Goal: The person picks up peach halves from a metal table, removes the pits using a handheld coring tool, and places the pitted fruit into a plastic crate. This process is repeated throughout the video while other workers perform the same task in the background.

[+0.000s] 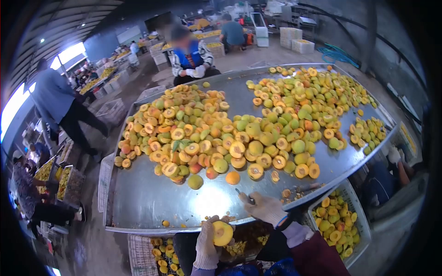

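My left hand [208, 244], in a pale knit glove, is closed around a halved yellow fruit [223, 233], its cut face turned up, at the table's near edge. To its right, my gloved right hand [263, 207] is over the edge of the metal table [138, 198]. Its fingers are curled round a small dark-tipped tool [238, 191], only partly visible. Beyond both hands lies a large heap of halved fruit [193, 133], yellow, green and orange. Small scraps [286, 193] lie right of my right hand.
Crates of fruit [363, 225] stand below the table at right and below my hands. A person [191, 60] sits across the table; another [69, 101] stands at left. A person's gloved hand [394, 155] shows at far right. A blue hose [338, 54] lies behind.
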A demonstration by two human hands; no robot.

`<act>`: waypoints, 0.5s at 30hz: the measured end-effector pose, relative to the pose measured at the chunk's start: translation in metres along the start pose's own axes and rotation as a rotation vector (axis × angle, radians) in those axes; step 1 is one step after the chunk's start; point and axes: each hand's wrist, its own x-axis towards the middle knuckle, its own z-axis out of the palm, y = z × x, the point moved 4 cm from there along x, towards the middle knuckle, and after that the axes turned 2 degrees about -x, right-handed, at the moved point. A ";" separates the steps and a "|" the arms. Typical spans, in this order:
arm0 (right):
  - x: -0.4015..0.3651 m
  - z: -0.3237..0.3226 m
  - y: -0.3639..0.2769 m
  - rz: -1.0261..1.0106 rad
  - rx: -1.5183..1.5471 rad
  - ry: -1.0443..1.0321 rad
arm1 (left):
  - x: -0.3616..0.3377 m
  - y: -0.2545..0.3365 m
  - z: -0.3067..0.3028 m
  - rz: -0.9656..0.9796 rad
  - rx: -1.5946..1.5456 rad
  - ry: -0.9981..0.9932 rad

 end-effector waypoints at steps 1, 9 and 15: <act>0.006 -0.005 0.003 0.049 0.022 -0.083 | 0.001 0.002 -0.001 0.034 -0.002 0.012; 0.017 -0.043 0.147 0.028 -0.595 0.152 | 0.010 0.002 -0.010 0.003 -0.006 0.005; 0.037 -0.033 0.178 0.151 -0.750 -0.011 | 0.007 0.003 0.004 -0.057 0.051 0.029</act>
